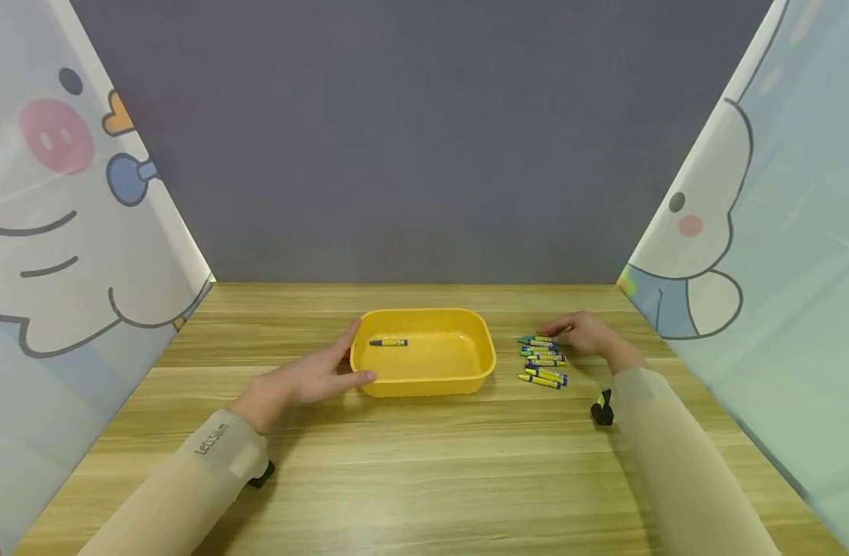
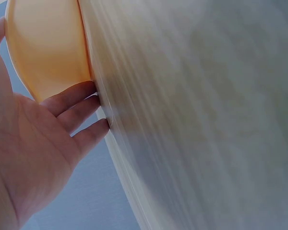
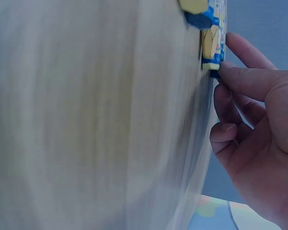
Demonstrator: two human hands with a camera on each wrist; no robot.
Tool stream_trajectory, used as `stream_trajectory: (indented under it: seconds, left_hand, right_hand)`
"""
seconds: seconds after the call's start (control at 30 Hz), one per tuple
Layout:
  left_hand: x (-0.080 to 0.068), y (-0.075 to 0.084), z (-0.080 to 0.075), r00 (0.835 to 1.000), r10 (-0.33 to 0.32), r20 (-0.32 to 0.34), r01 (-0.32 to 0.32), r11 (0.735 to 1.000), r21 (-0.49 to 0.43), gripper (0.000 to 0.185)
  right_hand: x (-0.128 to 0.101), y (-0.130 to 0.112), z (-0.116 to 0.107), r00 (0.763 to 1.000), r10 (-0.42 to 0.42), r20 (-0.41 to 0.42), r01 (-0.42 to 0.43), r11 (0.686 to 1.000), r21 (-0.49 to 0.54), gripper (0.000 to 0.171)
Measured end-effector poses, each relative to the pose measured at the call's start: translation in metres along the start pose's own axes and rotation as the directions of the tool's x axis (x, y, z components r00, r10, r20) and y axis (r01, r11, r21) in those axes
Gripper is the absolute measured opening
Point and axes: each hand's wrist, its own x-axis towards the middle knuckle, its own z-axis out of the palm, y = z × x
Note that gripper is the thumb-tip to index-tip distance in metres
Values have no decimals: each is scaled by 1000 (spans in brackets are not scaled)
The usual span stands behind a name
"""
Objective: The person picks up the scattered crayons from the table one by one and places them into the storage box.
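Note:
A yellow plastic tray sits on the table with one dark-tipped crayon lying inside it, toward the left. My left hand rests on the tray's left end, its thumb at the near rim and the fingers fairly straight along the outer wall. Right of the tray lie several crayons in blue-and-yellow wrappers, with yellow, green and dark tips. My right hand is at the far end of this row, pinching a crayon near its end between thumb and index finger; the other fingers are curled.
The wood-grain table runs back to a dark grey panel. Cartoon-printed sheets stand on the left and right. A black strap piece hangs at the right cuff.

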Motion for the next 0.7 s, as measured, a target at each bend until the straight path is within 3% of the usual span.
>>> stream_trajectory:
  seconds: [0.47,0.7]
  left_hand:
    - [1,0,0,1000,1,-3,-1,1000,11,119]
    - [2,-2,0,1000,16,3,-16,1000,2,117]
  right_hand:
    - [-7,3,-1,999,16,-39,-16,1000,1,30]
    - [-7,-9,-4,996,-8,-87,10,1000,23,33]
